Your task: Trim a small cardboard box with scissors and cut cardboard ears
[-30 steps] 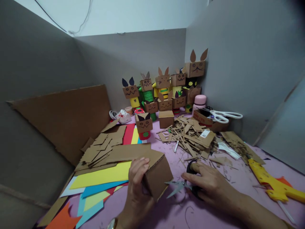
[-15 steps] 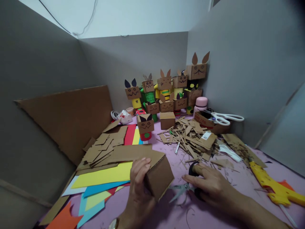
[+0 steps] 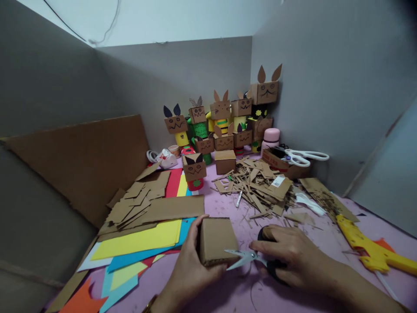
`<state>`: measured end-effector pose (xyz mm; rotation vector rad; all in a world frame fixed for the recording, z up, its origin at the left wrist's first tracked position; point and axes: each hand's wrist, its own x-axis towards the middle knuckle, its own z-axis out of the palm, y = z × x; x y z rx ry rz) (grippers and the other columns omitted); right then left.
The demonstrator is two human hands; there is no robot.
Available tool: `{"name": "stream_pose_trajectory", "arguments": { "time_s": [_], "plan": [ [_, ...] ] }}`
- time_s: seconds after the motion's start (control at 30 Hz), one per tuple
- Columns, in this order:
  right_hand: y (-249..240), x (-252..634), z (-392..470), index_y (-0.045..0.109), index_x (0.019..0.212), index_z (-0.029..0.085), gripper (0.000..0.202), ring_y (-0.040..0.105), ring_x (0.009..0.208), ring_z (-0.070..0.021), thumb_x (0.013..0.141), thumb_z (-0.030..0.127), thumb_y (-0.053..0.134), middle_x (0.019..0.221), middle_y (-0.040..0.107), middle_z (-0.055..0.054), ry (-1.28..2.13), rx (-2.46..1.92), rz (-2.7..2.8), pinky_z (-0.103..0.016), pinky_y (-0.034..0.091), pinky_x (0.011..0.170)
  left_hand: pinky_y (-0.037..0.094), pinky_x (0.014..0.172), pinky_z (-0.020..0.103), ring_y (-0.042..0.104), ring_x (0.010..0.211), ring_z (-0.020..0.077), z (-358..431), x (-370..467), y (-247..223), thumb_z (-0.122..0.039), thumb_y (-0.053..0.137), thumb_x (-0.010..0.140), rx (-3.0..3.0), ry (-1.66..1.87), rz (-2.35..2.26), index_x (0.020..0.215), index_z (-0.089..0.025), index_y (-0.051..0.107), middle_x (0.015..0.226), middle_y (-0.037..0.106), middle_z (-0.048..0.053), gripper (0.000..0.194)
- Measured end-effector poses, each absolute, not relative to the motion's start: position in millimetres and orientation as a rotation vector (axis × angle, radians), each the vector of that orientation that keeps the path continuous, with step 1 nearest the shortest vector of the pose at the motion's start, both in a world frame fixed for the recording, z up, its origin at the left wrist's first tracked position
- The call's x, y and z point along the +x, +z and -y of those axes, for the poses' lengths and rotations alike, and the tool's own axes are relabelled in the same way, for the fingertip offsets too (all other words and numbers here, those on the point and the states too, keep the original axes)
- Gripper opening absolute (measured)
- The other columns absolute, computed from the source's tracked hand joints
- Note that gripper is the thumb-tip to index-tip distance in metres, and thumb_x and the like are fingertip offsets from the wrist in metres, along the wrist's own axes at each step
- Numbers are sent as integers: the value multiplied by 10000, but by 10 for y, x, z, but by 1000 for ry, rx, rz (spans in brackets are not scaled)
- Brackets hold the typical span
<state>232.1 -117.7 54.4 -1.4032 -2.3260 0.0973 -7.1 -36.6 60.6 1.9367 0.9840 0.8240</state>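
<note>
A small brown cardboard box (image 3: 219, 238) is gripped in my left hand (image 3: 192, 265), fingers along its left side and thumb at its lower front edge. My right hand (image 3: 293, 256) has its fingers through the black handles of a pair of scissors (image 3: 246, 257). The scissor blades are parted and point left, right by the box's lower right corner. Whether they touch the box I cannot tell.
Coloured paper (image 3: 137, 242) and cardboard pieces (image 3: 176, 208) lie at left. Cardboard scraps (image 3: 257, 187) are heaped at right centre, near white scissors (image 3: 302, 157). A yellow glue gun (image 3: 371, 250) lies far right. Cardboard animal figures (image 3: 194, 169) stand behind.
The box has turned in my left hand, so a different face shows. The scissor blades have swung a little upward and now overlap the box's corner in view. The whole view has shifted slightly.
</note>
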Motion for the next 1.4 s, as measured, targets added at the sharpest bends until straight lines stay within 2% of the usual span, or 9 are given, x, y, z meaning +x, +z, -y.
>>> {"name": "stream_pose_trajectory", "arguments": {
  "time_s": [0.23,0.5,0.67,0.93,1.13,1.27,1.4],
  "plan": [
    [567,2299,1227,617,1092,296,358,551,672,-181,758,175,585,780,593,-28,61,-1403,2388,-299,281,559,515,878,494,606,1030,296,355,-78,614,-302,768,598,1993,767,-961,1288,-249,303,1177,566,113,834],
    [538,2278,1229,602,1132,272,430,526,613,-180,726,137,548,740,597,-37,-135,-1421,2461,-310,236,528,476,932,518,572,1101,312,343,-93,608,-267,758,593,1970,756,-952,1301,-245,299,1235,546,129,844],
    [489,2281,1214,621,1096,291,452,503,573,-161,691,106,545,714,601,-18,-158,-1429,2446,-305,215,514,467,946,515,559,1125,316,334,-99,585,-240,756,586,1942,772,-924,1306,-246,307,1253,540,131,848],
    [493,2272,1204,647,1031,264,419,493,542,-149,671,88,522,689,619,-16,-161,-1402,2424,-294,213,503,449,954,545,542,1143,338,345,-99,602,-305,764,593,1950,758,-934,1309,-241,307,1267,526,146,852],
    [502,2283,1240,648,981,281,430,474,505,-135,630,73,512,655,619,8,-240,-1370,2344,-285,197,495,423,985,496,519,1155,313,337,-108,605,-338,774,600,1954,691,-954,1307,-241,282,1281,500,130,867],
    [494,2293,1253,626,1027,290,434,480,516,-145,663,82,514,669,616,5,-239,-1368,2359,-288,198,500,412,989,497,500,1165,315,330,-118,577,-355,775,590,1922,678,-942,1311,-250,263,1291,480,128,890],
    [526,2255,1248,631,1027,280,354,473,516,-150,730,120,523,661,603,-8,-263,-1358,2354,-290,206,502,405,995,497,493,1172,313,335,-101,577,-377,780,593,1931,669,-960,1308,-253,247,1301,464,133,900]
  ]
}}
